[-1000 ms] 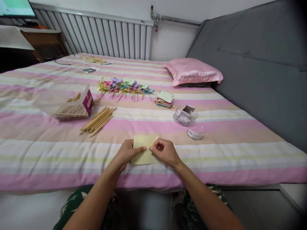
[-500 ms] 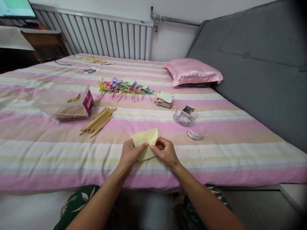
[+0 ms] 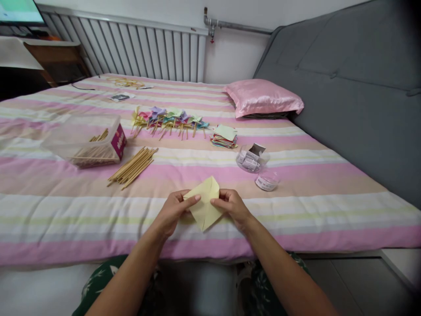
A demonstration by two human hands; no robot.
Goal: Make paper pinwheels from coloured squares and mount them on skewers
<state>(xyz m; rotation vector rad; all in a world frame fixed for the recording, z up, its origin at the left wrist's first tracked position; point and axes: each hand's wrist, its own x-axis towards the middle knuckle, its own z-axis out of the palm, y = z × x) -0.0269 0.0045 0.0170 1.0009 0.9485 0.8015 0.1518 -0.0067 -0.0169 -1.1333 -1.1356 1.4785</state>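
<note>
Between my hands is a pale yellow square of paper, turned so that one corner points towards me, with slits running in from its corners. My left hand pinches its left side, the thumb lying on top and the fingers underneath. On the right side my right hand grips the paper near a curled-up corner, thumb in front. The paper is held just above the striped bedspread near the bed's front edge.
Wooden sticks lie left, beside a clear tub holding more. Several paper pinwheels lie farther back. A stack of coloured paper squares, a round clear container and a small round clear piece are right; a pink pillow lies behind.
The yellow paper has been turned so that a corner now points down towards me. Both hands have shifted their grip to its left and right sides.
</note>
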